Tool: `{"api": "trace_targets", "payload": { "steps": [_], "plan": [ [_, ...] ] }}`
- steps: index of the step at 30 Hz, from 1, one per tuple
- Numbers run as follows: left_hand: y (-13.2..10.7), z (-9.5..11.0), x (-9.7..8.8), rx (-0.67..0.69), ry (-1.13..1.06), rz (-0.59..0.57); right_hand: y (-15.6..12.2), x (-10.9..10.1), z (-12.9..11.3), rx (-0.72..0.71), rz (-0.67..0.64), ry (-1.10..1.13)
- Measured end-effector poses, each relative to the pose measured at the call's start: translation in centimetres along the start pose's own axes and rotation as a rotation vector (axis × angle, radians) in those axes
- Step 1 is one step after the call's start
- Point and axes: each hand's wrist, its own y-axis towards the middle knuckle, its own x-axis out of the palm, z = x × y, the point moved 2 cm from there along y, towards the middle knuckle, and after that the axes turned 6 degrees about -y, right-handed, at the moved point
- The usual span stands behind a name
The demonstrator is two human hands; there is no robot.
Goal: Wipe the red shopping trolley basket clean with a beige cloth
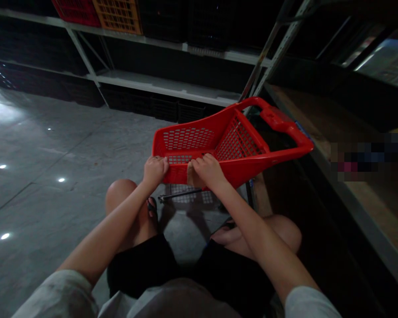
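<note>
In front of my knees stands a red plastic shopping cart (185, 138) with perforated sides, its handle pointing away to the right. My left hand (155, 170) is closed over the near rim at the cart's left corner. A little to the right, my right hand (206, 168) is closed at the same rim, with a tan, cloth-like piece (193, 177) under its fingers, hanging against the cart's outer wall. What that piece is exactly cannot be made out. The visible part of the basket holds nothing I can see.
White metal shelving (159, 84) runs behind the cart, with a red crate (78, 11), a yellow crate (118, 15) and dark crates. Along the right lies a long ledge (361, 190). Grey concrete floor (53, 145) extends to the left. A dark bar (181, 194) sits low under the cart.
</note>
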Motion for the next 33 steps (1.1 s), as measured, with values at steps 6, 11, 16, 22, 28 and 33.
{"api": "trace_targets", "payload": {
  "steps": [6, 11, 16, 22, 28, 33],
  "plan": [
    [-0.1, -0.3, -0.6, 0.032, -0.009, -0.051, 0.6, 0.2, -2.6, 0.028, 0.078, 0.088],
    [-0.8, -0.6, -0.7, 0.075, 0.007, -0.064, -4.5, -0.4, 3.4, 0.037, 0.075, -0.006],
    [-0.6, -1.8, -0.3, 0.124, -0.006, -0.074, -11.6, -2.6, 13.4, 0.176, 0.103, -0.219],
    [2.5, -4.3, -0.9, 0.139, 0.026, -0.167, -12.1, -3.5, 14.1, 0.209, 0.137, -0.213],
    [5.3, 4.8, -2.0, 0.132, -0.094, -0.124, -7.0, -2.4, 8.4, 0.229, 0.204, -0.2],
    [6.8, 14.4, -1.0, 0.12, -0.352, -0.163, -6.2, -4.0, 6.8, 0.113, 0.166, -0.23]
  ]
}}
